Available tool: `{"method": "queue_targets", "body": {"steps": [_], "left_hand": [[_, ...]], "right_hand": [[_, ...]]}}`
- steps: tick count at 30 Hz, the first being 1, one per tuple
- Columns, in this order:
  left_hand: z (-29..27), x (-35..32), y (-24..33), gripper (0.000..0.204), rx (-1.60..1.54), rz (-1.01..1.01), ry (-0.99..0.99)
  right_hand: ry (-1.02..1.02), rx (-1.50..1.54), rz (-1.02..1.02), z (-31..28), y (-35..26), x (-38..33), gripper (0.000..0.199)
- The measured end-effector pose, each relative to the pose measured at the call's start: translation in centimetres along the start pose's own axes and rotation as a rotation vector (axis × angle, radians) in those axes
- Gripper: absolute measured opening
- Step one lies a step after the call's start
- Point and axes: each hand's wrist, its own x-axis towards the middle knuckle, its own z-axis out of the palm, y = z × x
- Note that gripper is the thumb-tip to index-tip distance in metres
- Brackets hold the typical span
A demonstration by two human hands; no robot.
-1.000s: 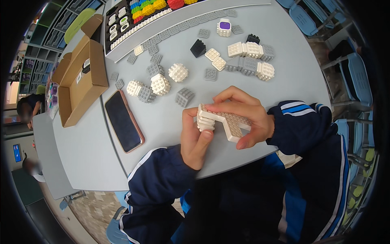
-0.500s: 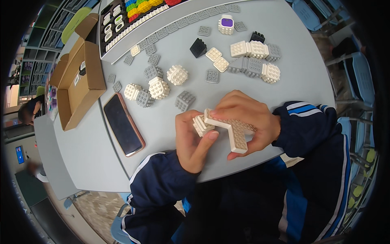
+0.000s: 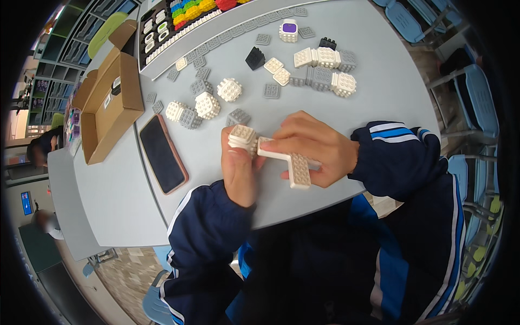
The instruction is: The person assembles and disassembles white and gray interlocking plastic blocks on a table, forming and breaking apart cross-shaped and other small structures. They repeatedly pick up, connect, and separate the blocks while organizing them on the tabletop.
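Note:
My left hand (image 3: 238,173) grips a white studded cube block (image 3: 242,136), thumb in front and fingers behind. An angled white studded plate (image 3: 299,170) is held in my right hand (image 3: 314,149), whose fingers cover much of its upper side. The plate's left end meets the cube's right side or lies right beside it; the fingers hide whether they are joined. Just beyond my left hand rests a grey studded block (image 3: 239,116). Farther left stand a joined cluster of white and grey blocks (image 3: 207,105) and a single white block (image 3: 229,90).
A phone (image 3: 162,154) lies left, near an open cardboard box (image 3: 116,116). Along the back stands a tray of coloured blocks (image 3: 189,40) with grey tiles before it. Joined white and grey blocks (image 3: 323,76), black pieces (image 3: 254,58) and a purple-screened block (image 3: 288,30) sit far right.
The white cube has turned in my left hand and shows more of its top and side. Both hands and the angled plate appear farther left, as the whole view has shifted slightly.

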Motion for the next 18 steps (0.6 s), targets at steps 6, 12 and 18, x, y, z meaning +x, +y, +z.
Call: {"method": "queue_targets", "body": {"steps": [6,12,18], "left_hand": [[-0.38,0.37,-0.88,0.068,0.060,0.156,-0.148],[-0.33,0.33,-0.85,0.070,0.090,0.160,-0.152],[-0.03,-0.08,-0.74,0.073,0.150,0.104,-0.151]], "right_hand": [[0.069,0.010,0.057,0.42,-0.32,0.09,0.062],[-0.093,-0.033,0.117,0.23,-0.71,0.41,0.073],[-0.146,0.049,0.194,0.61,-0.33,0.08,0.080]]}}
